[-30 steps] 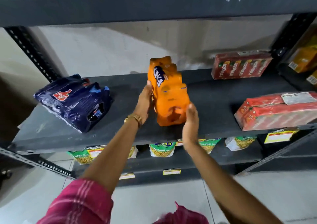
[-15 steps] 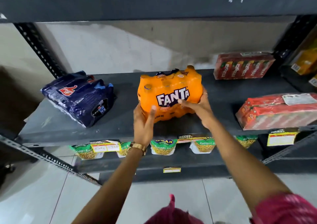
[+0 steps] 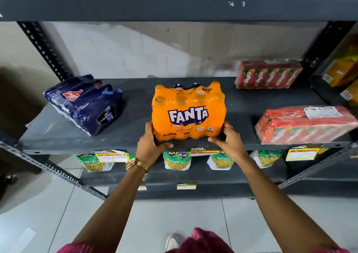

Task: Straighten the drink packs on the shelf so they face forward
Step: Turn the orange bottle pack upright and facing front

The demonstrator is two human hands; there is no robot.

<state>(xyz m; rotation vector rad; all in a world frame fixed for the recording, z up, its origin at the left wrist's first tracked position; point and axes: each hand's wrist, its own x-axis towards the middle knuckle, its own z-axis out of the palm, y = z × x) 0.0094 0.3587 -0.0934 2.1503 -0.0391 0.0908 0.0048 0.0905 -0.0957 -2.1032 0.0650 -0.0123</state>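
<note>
An orange Fanta pack point(image 3: 188, 111) stands upright in the middle of the grey shelf point(image 3: 135, 136), its logo facing me. My left hand point(image 3: 150, 146) grips its lower left corner and my right hand point(image 3: 227, 138) grips its lower right corner. A dark blue Thums Up pack point(image 3: 85, 102) lies skewed at the shelf's left. A red Maaza pack point(image 3: 267, 74) sits at the back right, with its labels sideways. Another red Maaza pack point(image 3: 306, 125) lies angled at the front right.
A shelf board point(image 3: 174, 6) hangs close overhead. Snack bags point(image 3: 177, 159) and price tags point(image 3: 112, 156) hang below the shelf's front edge. Slotted uprights point(image 3: 44, 47) frame the left side. Yellow-orange cartons point(image 3: 342, 68) fill the neighbouring rack at right.
The Fanta pack has been turned from end-on to logo-forward and set near the shelf's front. Both hands slid down to its lower corners.
</note>
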